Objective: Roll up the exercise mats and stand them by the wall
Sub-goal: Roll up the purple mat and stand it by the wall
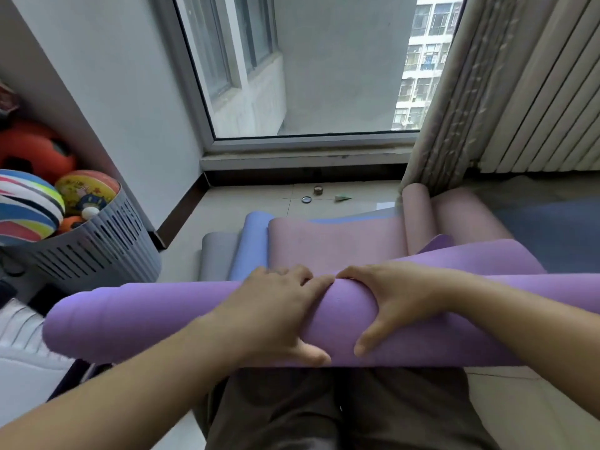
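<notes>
Dark trousers (pixel 324 414) cover my lap at the bottom of the view, and the rolled purple mat (pixel 146 323) lies crosswise just above them, its left end sticking out past my left forearm. My left grip (pixel 276 310) wraps the middle of the roll, fingers curled over the top and thumb tucked on the near side. My right grip (pixel 399 306) sits just beside it, closed the same way, with fingers over the top and thumb pressing the near face. The two forefingers almost touch on the crest of the roll. To the right, the mat's loose part runs off the edge of the view.

Beyond the roll, a pink mat (pixel 331 245) lies on the tiled floor (pixel 227 206), its far end partly curled up near the curtain (pixel 454 108). A blue mat (pixel 253 245) and a grey mat (pixel 216 254) show from beneath its left side. A darker blue mat (pixel 552 235) lies on the right.

A grey slotted basket (pixel 97 254) stands at the left by the white wall (pixel 113 92), holding a striped ball (pixel 26 206) and a yellow ball (pixel 86 190). Near the window (pixel 308 60), a small round lid (pixel 306 199) and a little jar (pixel 318 190) rest on the floor.
</notes>
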Tool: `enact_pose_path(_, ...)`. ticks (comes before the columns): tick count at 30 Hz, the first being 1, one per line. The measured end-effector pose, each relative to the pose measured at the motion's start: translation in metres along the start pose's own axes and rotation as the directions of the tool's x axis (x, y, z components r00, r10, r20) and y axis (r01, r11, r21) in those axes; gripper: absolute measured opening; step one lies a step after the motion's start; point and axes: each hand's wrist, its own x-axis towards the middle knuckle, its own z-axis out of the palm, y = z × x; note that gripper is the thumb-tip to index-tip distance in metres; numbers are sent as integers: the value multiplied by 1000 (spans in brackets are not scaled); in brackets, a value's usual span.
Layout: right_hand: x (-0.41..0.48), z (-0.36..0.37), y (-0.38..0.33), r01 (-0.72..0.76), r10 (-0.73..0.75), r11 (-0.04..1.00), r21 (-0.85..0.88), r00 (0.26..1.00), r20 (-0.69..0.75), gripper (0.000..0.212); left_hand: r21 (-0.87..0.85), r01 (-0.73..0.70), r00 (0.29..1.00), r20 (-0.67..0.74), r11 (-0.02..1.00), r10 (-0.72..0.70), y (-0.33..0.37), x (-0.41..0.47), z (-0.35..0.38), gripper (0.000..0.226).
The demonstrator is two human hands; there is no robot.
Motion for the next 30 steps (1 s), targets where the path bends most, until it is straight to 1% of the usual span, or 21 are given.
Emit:
enact_pose_path(1, 4, -4, 4, -13, 12, 999, 37, 1000, 25, 96, 58, -4, 1000, -22, 998, 5, 5, 1, 7, 110)
enact_pose_path(2, 7, -7, 6, -21, 19, 998, 50, 999, 42, 97, 81, 5, 1000, -17, 997, -4, 8, 3, 13, 115)
enact_pose_path(4, 7, -7, 5, -32, 32, 999, 3, 999, 26, 103, 54, 21, 999, -27, 998, -19, 4, 8, 16, 115)
enact_pose_path(6, 0, 0, 1, -35, 18, 979, -201, 996, -86, 114, -1, 13, 998, -61, 1000, -13, -4, 12, 14, 111)
enact_pose_path(7, -3, 6, 0, -21, -21, 952, -305, 991, -135, 118, -33, 12, 998, -62, 999, -14, -6, 13, 11, 109)
enact_pose_path(8, -5, 12, 0, -3, -59, 935, -354, 985, -162, 120, -57, 11, 999, -50, 998, -14, -7, 13, 9, 107)
enact_pose_path(9, -5, 13, 2, 9, -71, 937, -349, 983, -167, 120, -69, 13, 1000, -22, 998, -15, -8, 15, 5, 105)
enact_pose_path(12, -2, -3, 4, 38, -77, 965, -259, 987, -141, 113, -105, 33, 998, 48, 994, -28, -13, 23, -13, 99)
enact_pose_path(15, 0, -32, -1, 95, -142, 956, -279, 978, -152, 108, -90, 36, 998, 48, 995, -32, -22, 21, -37, 96)
enact_pose_path(17, 1, -40, -3, 139, -185, 946, -294, 974, -134, 107, -90, 47, 998, 54, 995, -42, -24, 16, -43, 96)
enact_pose_path(19, 7, -35, -5, 169, -193, 950, -264, 979, -69, 108, -123, 73, 992, 112, 990, -60, -21, 13, -35, 96)
enact_pose_path(22, 19, -12, -3, 190, -189, 963, -193, 982, 27, 107, -221, 130, 970, 230, 967, -78, -18, 11, -9, 95)
enact_pose_path(24, 22, -4, 0, 184, -186, 963, -196, 983, 11, 108, -296, 186, 953, 288, 937, -98, -25, 11, -2, 95)
enact_pose_path(26, 19, -1, 1, 188, -212, 942, -278, 976, -57, 111, -349, 226, 929, 358, 909, -93, -37, 15, -6, 95)
enact_pose_path(28, 16, 5, -1, 188, -238, 910, -370, 967, -94, 115, -368, 264, 891, 448, 891, -79, -47, 22, -11, 94)
enact_pose_path(30, 20, 12, -3, 177, -238, 904, -389, 965, -113, 118, -356, 311, 849, 521, 881, -89, -56, 29, -14, 97)
